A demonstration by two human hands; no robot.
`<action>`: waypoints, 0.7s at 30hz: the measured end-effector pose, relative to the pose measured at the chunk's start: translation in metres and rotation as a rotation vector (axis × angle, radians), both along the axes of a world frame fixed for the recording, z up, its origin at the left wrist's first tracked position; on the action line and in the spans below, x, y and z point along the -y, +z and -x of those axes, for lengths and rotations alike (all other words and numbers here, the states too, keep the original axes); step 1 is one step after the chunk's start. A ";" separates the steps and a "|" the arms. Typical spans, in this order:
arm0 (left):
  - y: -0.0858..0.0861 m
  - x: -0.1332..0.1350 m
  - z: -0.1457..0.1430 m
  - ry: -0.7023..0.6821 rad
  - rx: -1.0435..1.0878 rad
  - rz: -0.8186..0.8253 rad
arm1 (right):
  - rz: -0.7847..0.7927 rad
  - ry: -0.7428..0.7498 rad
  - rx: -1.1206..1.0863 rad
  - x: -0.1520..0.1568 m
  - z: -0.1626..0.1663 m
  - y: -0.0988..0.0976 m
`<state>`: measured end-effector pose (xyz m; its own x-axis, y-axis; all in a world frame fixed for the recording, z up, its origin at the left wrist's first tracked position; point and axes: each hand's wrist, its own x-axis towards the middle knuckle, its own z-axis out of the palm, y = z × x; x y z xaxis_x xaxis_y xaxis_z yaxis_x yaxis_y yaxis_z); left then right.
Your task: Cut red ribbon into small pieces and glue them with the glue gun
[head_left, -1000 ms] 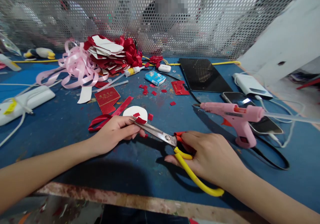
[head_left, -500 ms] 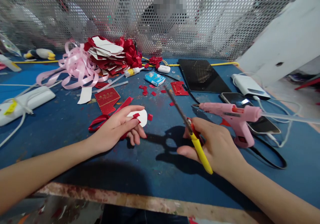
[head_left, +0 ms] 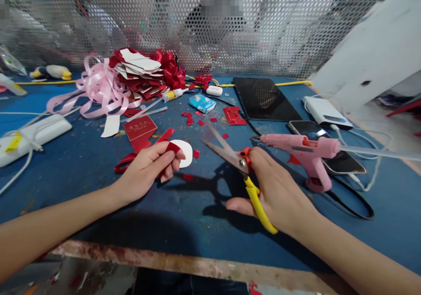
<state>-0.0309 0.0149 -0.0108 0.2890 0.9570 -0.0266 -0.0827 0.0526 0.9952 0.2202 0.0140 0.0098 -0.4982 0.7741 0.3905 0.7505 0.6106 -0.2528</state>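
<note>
My left hand [head_left: 154, 165] pinches the end of a red ribbon [head_left: 174, 148] between thumb and fingers. More of the ribbon loops on the table behind that wrist. Just past the fingertips lies a rounded white paper piece [head_left: 187, 153], partly covered by the ribbon and hand. In my right hand [head_left: 279, 183] is a pair of scissors [head_left: 230, 154] with yellow and red-orange grips. Their blades stand apart and point toward the left hand, with a gap between them and the ribbon. Small red scraps [head_left: 188, 177] lie close by.
A pink glue gun [head_left: 299, 148] lies right of the scissors, near a phone [head_left: 345, 163] and a power bank [head_left: 325, 112]. Behind are a black tablet [head_left: 266, 99], a blue packet [head_left: 202, 103], pink ribbon [head_left: 98, 88] and stacked red-and-white pieces [head_left: 141, 71]. A power strip [head_left: 36, 137] sits left.
The scissors have gone from closed blades to spread ones and turned toward the left. My left hand has shifted slightly left and now pinches the ribbon end; a red scrap shows in front of it.
</note>
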 end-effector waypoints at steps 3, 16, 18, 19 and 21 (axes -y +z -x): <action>0.002 -0.001 0.001 -0.008 -0.060 -0.025 | -0.028 0.006 0.052 0.001 0.001 -0.002; 0.006 0.006 -0.001 0.019 -0.036 -0.082 | -0.044 -0.051 0.252 0.007 0.005 -0.002; 0.007 0.005 -0.001 -0.012 -0.084 -0.080 | -0.050 -0.030 0.239 0.008 0.006 -0.002; 0.008 0.005 -0.001 -0.032 -0.106 -0.084 | -0.054 -0.025 0.233 0.008 0.007 -0.003; 0.007 0.005 -0.001 -0.079 -0.139 -0.098 | -0.054 -0.014 0.229 0.008 0.007 -0.004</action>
